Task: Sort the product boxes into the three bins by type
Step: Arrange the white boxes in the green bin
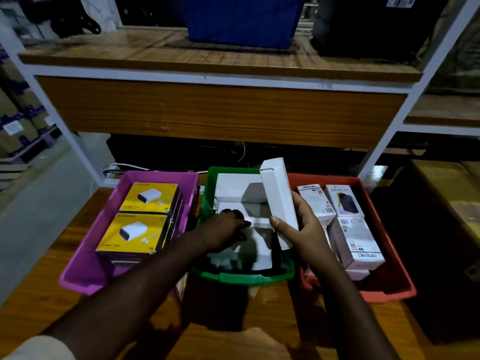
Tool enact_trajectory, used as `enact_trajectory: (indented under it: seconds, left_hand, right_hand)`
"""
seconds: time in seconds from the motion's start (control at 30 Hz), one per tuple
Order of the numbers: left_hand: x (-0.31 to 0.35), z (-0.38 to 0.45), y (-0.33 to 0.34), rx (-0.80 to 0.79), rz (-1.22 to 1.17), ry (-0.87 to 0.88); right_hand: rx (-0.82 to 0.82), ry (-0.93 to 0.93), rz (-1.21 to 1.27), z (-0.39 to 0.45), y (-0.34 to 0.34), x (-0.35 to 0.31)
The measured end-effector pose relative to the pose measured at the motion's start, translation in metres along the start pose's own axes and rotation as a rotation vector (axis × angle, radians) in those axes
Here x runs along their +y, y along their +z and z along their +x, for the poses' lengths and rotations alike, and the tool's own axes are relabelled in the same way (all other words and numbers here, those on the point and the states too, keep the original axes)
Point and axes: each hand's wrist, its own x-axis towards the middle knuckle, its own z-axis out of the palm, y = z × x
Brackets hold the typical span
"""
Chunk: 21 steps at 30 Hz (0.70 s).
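White cardboard – a plain long box point(279, 201) stands upright in the right hand's point(302, 227) curled fingers above the green bin point(244, 278), where the left hand point(226, 227) presses other white boxes point(237, 187); whether its fingers grasp one is unclear. Judged next – lowering it into the cleared gap.

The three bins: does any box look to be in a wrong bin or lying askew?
No box is plainly misplaced: yellow boxes fill the pink bin, plain white boxes the green bin, printed white boxes the red bin.
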Motion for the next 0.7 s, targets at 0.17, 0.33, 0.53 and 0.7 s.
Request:
enact_trajectory:
  seconds: [0.17,0.33,0.53,0.7]
  left_hand:
    - [0.004,-0.013,0.008,-0.074,0.232,0.055]
    - [0.003,-0.016,0.026,-0.121,0.376,0.054]
    - [0.013,-0.014,0.022,-0.097,0.413,-0.094]
    - [0.004,-0.028,0.03,0.031,0.201,-0.079]
  right_hand:
    - [-0.014,0.012,-0.042,0.0,-0.001,0.004]
    - [-0.009,0.011,-0.041,0.0,-0.002,0.007]
    - [0.012,-0.014,-0.114,-0.001,-0.002,0.007]
    - [0.004,-0.073,-0.446,0.0,-0.008,0.001]
